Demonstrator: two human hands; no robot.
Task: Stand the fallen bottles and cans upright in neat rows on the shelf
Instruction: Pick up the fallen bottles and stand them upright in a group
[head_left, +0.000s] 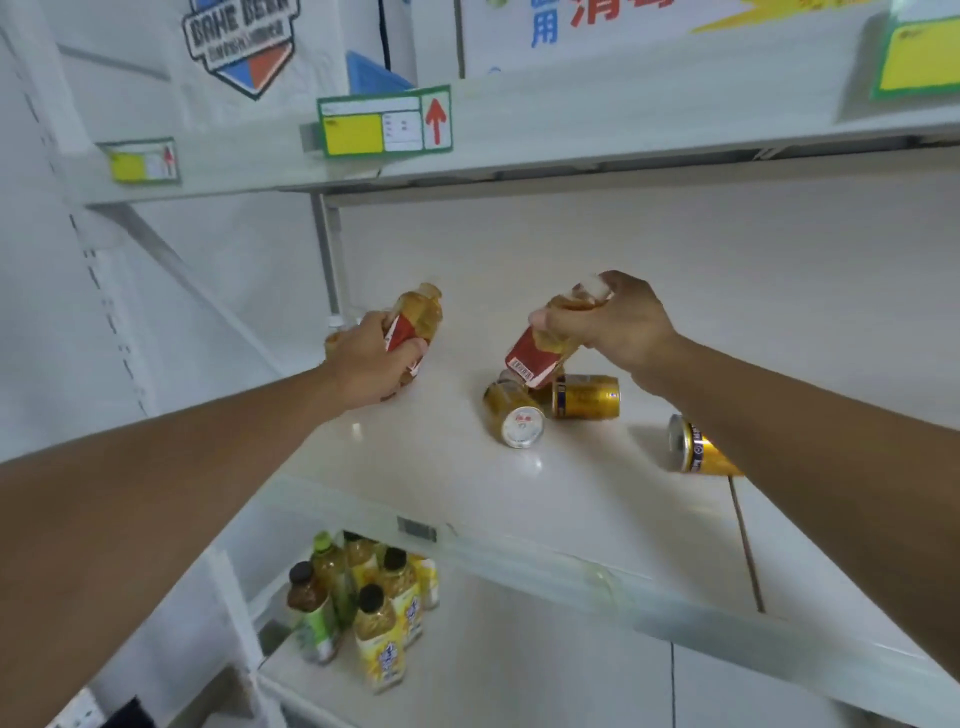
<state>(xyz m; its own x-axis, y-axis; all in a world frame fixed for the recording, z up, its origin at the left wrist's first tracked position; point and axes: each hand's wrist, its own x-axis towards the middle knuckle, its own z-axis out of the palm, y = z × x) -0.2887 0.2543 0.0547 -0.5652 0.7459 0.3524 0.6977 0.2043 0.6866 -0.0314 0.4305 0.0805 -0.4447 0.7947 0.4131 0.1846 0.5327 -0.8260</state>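
Amber tea shows through both bottles in the person's hands. The left hand (371, 358) is wrapped around a red-labelled bottle (415, 319) near the back left corner of the shelf (426, 467), tilted with its cap end pointing up and toward the rear. The right hand (605, 325) grips a second red-labelled bottle (540, 353) by its upper part, its lower end slanting down toward the gold cans and seeming to touch or nearly touch them; contact cannot be told for sure.

Three gold cans lie on their sides in the middle of the shelf. One can (514, 421) shows its silver end toward the front edge, another can (586, 397) lies crosswise just behind it, and a third can (698, 449) lies farther toward the right, partly hidden by the right forearm. None stands upright yet, so most of the work looks undone.

Risks from here: the right bottle's base could knock the two cans below it as it swings upright, and a lying can rolls freely on this smooth white surface, possibly toward the front edge. The third can sits close under the forearm, so a careless sweep of the arm could send it rolling. Holding a bottle high near its cap also gives less control when setting it down, so it may tip again.
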